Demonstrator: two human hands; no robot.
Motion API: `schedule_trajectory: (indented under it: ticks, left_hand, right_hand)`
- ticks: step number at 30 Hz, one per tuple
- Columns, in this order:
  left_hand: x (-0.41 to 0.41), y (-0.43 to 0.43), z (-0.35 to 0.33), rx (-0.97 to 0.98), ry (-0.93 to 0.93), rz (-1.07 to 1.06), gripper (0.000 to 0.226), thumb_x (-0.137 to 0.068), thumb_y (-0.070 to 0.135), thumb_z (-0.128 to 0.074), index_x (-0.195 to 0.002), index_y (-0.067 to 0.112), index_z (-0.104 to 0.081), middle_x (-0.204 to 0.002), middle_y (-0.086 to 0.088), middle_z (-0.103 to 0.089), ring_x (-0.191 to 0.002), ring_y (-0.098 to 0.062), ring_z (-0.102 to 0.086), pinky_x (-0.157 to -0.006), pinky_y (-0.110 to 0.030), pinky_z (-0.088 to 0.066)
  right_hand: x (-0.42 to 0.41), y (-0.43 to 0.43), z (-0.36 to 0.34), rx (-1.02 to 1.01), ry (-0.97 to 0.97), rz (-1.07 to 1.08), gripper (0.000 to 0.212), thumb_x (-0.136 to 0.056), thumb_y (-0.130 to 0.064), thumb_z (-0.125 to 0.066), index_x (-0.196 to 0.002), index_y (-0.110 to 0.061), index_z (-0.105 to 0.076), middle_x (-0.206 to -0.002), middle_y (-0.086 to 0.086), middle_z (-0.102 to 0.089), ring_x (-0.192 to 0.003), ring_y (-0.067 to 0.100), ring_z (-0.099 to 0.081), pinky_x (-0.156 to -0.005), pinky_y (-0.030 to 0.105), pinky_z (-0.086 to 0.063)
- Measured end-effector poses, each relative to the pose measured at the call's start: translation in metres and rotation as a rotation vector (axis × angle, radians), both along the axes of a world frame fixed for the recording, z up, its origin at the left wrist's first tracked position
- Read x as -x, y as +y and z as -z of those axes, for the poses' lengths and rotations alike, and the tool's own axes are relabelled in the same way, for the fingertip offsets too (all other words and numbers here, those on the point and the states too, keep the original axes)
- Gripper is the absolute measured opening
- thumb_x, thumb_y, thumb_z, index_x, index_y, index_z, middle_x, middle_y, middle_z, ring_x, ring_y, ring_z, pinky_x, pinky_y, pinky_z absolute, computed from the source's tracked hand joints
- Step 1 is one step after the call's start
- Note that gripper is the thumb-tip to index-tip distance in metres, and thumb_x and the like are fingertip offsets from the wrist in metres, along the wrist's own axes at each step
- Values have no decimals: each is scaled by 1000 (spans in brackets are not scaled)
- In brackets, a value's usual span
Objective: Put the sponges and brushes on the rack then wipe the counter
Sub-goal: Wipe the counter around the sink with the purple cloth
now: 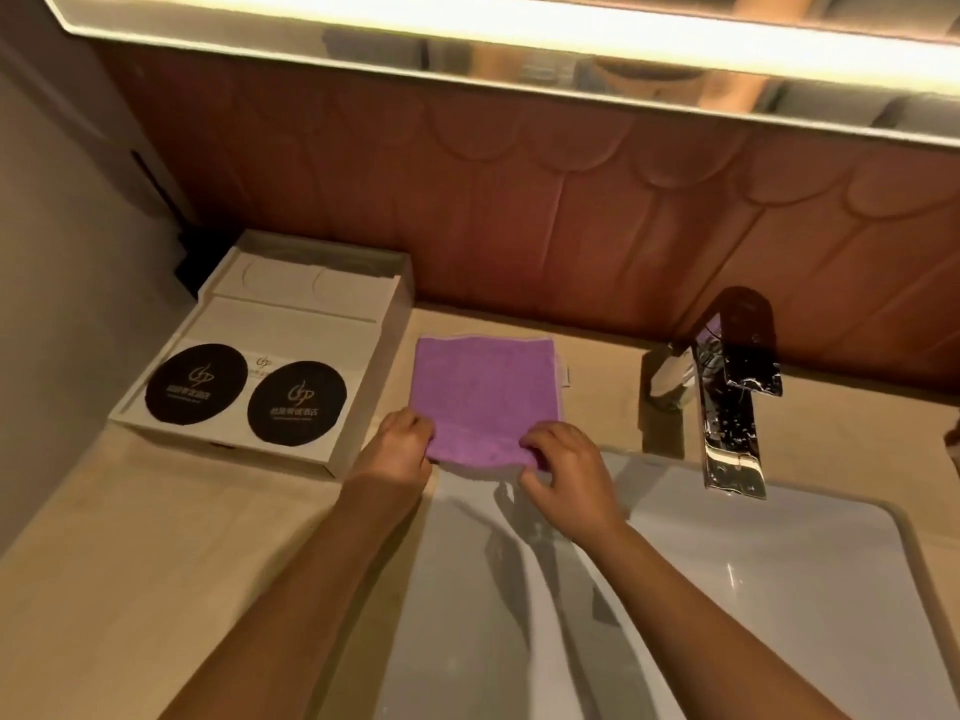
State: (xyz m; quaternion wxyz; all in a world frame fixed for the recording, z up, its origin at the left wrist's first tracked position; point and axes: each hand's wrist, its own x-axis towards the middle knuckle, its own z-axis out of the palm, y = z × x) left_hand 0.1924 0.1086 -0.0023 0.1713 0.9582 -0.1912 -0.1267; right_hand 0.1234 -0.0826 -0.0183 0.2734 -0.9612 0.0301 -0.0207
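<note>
Head view: left hand [402, 444], right hand [566, 475] on one cloth [483, 392]; two discs [196, 384]

This is a bathroom, at the washstand, and it has the look of a hotel or guest room rather than a private home. A white rectangular sink [779, 589] is sunk into a beige stone tabletop [130, 589], with a square chrome tap [727, 397] standing at its back edge. Above hangs a mirror [519, 59] with a glowing light strip [467, 23] along its lower edge. The wall [519, 210] behind is reddish-brown panelling with a scalloped pattern. At the left stands a white tray [387, 324] holding two round black coasters [196, 384] printed with the same logo; the lettering is too blurred to read.
</note>
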Motion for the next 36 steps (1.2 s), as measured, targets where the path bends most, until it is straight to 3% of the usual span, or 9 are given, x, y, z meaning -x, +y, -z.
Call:
schedule_trajectory:
  ticks: [3, 6, 9, 13, 17, 22, 29, 32, 36]
  left_hand:
    - [7, -1, 3, -50, -20, -31, 27, -86, 20, -50, -112, 12, -52, -118, -5, -49, -107, -20, -46, -92, -32, -44]
    - [3, -13, -2, -59, -83, -110, 30, -90, 34, -45, -112, 13, -49, -115, -6, -49, -105, -19, -46, -95, -33, -43]
    - [-9, -31, 6, -43, -156, -110, 43, -96, 25, -39, -136, 12, -36, -141, -11, -40, -129, -22, -39, -111, -32, -31]
    - [-23, -41, 20, -140, -22, -39, 57, -101, 24, -25, -149, 8, 0, -159, -10, -3, -146, -22, -6, -119, -32, -11]
    - [-38, -39, 26, -283, 12, -75, 58, -102, 26, -21, -148, 5, 8, -158, -12, 5, -146, -24, 0, -118, -32, -9]
    - [-85, -51, 22, -98, 40, -165, 53, -101, 24, -21, -150, 20, 0, -158, -9, -5, -146, -23, -5, -118, -33, -9]
    - [-93, -63, 46, -220, -170, -169, 56, -98, 34, -17, -150, 23, -1, -159, -7, 1, -146, -21, 1, -117, -35, -5]
    - [-88, -76, 45, -222, -147, -121, 60, -92, 39, -3, -149, 21, 6, -158, -4, 9, -146, -20, 7, -117, -35, -1]
    - [-76, -101, 47, -192, -151, -57, 56, -98, 36, -11, -149, 21, 6, -159, -2, 8, -146, -17, 7, -116, -33, 2]
  right_hand:
    - [-1, 2, 2, 121, -16, 59, 36, -81, -39, -44, -95, -18, -69, -107, -2, -65, -110, 18, -52, -107, 45, -25]
    - [-22, 3, -7, 198, -67, 58, 35, -89, -31, -45, -118, -18, -60, -127, 6, -56, -122, 25, -46, -110, 40, -25]
    - [-44, 4, -7, 290, 95, -59, 52, -97, -33, -35, -147, -22, -24, -156, 9, -20, -144, 28, -14, -118, 38, -8]
    - [-66, 10, 5, 377, 336, -107, 58, -100, -42, -17, -148, -27, 11, -157, 9, 17, -144, 27, 20, -115, 38, 13]
    - [-88, 14, 13, 412, 325, -149, 56, -99, -45, -13, -148, -29, 10, -156, 9, 20, -143, 25, 23, -115, 36, 15]
    - [-115, 21, 18, 445, 207, -147, 58, -100, -42, -17, -150, -21, 3, -158, 9, 14, -145, 24, 16, -115, 38, 15]
    - [-125, 17, 25, 347, 125, -54, 57, -98, -45, -13, -150, -25, -1, -159, 7, 9, -146, 25, 12, -115, 37, 14]
    - [-118, 5, 29, 322, 125, -13, 57, -99, -44, -19, -150, -26, -1, -159, 5, 9, -146, 22, 12, -114, 35, 15]
    - [-99, -16, 27, 335, 145, 71, 57, -97, -46, -16, -150, -27, -4, -160, 4, 3, -147, 22, 8, -116, 35, 12]
